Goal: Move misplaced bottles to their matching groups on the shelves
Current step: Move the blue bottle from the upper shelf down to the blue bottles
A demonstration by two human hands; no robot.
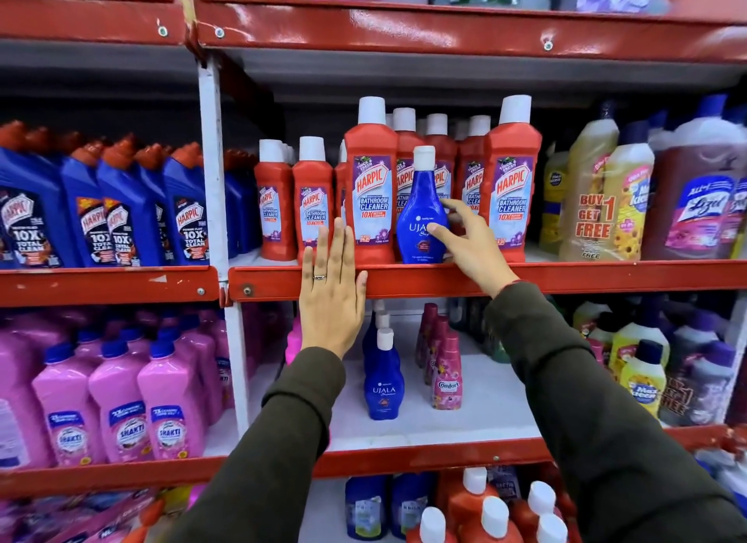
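- I see the blue Ujala bottle (423, 215) standing upright at the front edge of the middle shelf (566, 278), in among the red Harpic Bathroom Cleaner bottles (371, 187), which stand beside and behind it.
- My right hand (469, 239) is around that bottle's right side: thumb on the front label, fingers curled behind. It looks like a loose hold; I cannot tell whether it is firm.
- My left hand (332, 296) is flat and open, holding nothing, palm against the shelf's red front rail, fingertips reaching the small Harpic bottles.
- On the shelf below, more Ujala bottles (383, 375) stand in a row running back, just beside pink Comfort bottles (446, 370).
- Further left are blue Harpic bottles (121, 211) and pink Shakti bottles (121, 405).
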